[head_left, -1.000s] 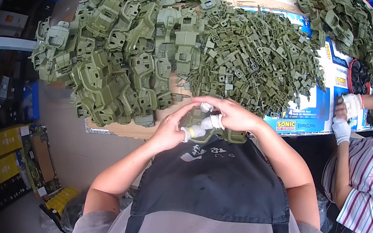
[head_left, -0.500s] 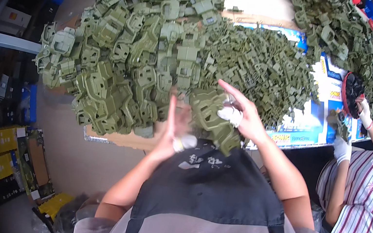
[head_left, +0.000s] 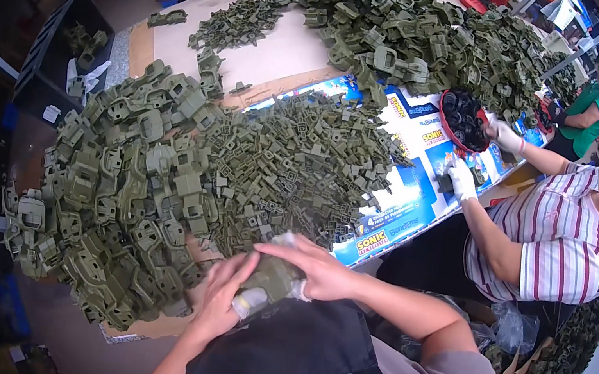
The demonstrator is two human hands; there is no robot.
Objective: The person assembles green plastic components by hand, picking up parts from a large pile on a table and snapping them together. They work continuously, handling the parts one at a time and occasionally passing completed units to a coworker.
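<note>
An olive-green molded plastic vehicle body (head_left: 274, 273) is held close against my dark apron. My left hand (head_left: 221, 302) closes on its near left side, the thumb wrapped in a white cover. From the right, my right hand (head_left: 325, 272) grips the other side, its index finger stretched across the top toward my left fingers. The hands hide much of the piece. Just beyond them lies a heap of small green plastic parts (head_left: 295, 166). To the left, larger green vehicle bodies (head_left: 112, 191) are stacked in rows.
A black crate (head_left: 37, 76) stands at the far left. More green parts (head_left: 427, 38) cover the table's far side. On the right, a gloved co-worker in a striped shirt (head_left: 541, 255) holds a red-rimmed basket (head_left: 463, 119) of black pieces. Other people work farther back.
The view has swung up and to the right, bringing more of the table and people into sight. My left hand, apart from the vehicle body before, is now on it.
</note>
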